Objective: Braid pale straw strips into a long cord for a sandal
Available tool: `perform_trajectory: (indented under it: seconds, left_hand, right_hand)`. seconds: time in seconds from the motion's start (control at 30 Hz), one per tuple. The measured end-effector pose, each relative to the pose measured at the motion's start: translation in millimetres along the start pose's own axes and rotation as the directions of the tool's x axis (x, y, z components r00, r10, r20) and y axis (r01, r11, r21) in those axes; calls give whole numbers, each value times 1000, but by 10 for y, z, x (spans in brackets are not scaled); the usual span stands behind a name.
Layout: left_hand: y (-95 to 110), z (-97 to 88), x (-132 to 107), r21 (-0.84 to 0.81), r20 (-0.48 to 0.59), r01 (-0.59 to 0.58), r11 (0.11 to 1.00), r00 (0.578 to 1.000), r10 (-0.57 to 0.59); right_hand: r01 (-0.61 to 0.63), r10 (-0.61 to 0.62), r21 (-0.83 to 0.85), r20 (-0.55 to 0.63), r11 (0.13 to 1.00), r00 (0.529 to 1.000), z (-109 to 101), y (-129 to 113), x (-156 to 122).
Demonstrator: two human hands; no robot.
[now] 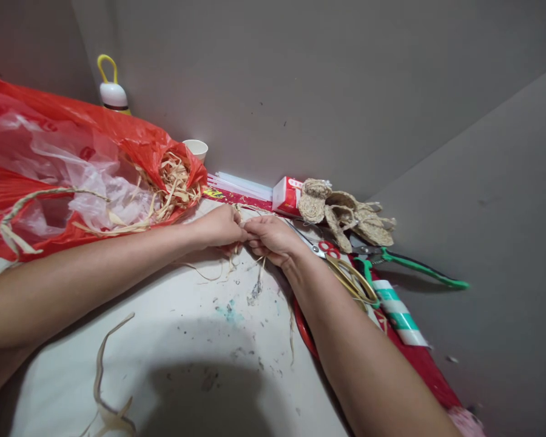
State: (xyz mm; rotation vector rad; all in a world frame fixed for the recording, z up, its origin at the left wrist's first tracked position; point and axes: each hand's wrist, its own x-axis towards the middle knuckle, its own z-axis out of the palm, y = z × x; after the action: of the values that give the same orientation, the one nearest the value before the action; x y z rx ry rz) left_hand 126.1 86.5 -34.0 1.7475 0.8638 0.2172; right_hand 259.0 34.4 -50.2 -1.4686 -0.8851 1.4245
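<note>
Over the far part of the white tabletop (182, 346), my two hands meet close together. My left hand (221, 229) is closed with its fingers pinched around thin straw strands (231, 262). Touching it, my right hand (272, 237) also pinches the straw, thumb and fingers pressed together. Most of the piece between them is hidden by the fingers; only loose ends stick out below and above. Left of the hands, a red plastic bag (131, 141) lies with its mouth full of dry straw strips (177, 185). A braided straw cord (27, 197) rests across the bag.
Woven straw pieces (346, 212) sit behind a red-and-white box (287, 195). Gold-handled scissors (350, 278), green-handled shears (418, 267) and a green-striped tube (400, 315) lie beside my right forearm. Translucent sticks (243, 185) and a white cup (196, 148) stand near the wall. A loose strip (101, 376) lies in front.
</note>
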Motion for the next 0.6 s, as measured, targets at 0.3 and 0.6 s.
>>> perform_trajectory:
  seconds: [0.3,0.6]
  left_hand:
    - [-6,-204,118,-188,-118,-14,982,993,-8]
    - [-75,-126,145,-365,126,85,927,991,-42]
  right_hand:
    - [7,-12,49,100,999,995,-50,-15,6]
    - [-26,22,21,170,999,985,-79,-47,-5]
